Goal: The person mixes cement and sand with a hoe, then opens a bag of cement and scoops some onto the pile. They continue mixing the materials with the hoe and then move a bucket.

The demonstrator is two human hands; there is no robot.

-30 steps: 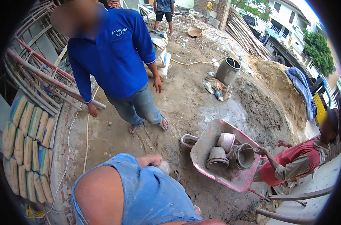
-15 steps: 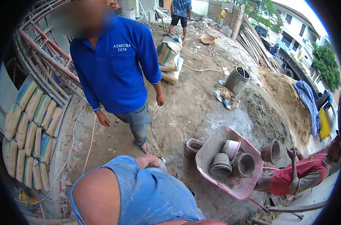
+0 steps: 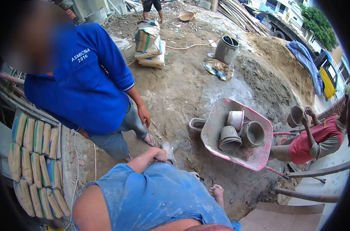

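Observation:
Beyond my blue, dusty shirt, my left hand (image 3: 159,154) is closed, with its fingers curled and no object showing in it. It appears beside my grey, mud-covered foot (image 3: 168,153). On the other side of the shirt, my right hand (image 3: 216,191) hangs low over the dirt with its fingers curled in, and nothing shows in it. The wheelbarrow (image 3: 214,144) stands ahead of my right hand, not touching it, and holds several mortar-stained buckets (image 3: 253,133).
A person in a blue shirt (image 3: 86,81) stands close at the front left. Another in red (image 3: 311,142) holds a bucket (image 3: 295,116) behind the wheelbarrow handles. Cement bags (image 3: 36,165) are stacked left; a drum (image 3: 226,50) and sand pile (image 3: 275,57) lie farther off.
My right hand has come into view. The person in blue appears nearer and farther left. The bucket held by the person in red is higher, and the whole view has shifted.

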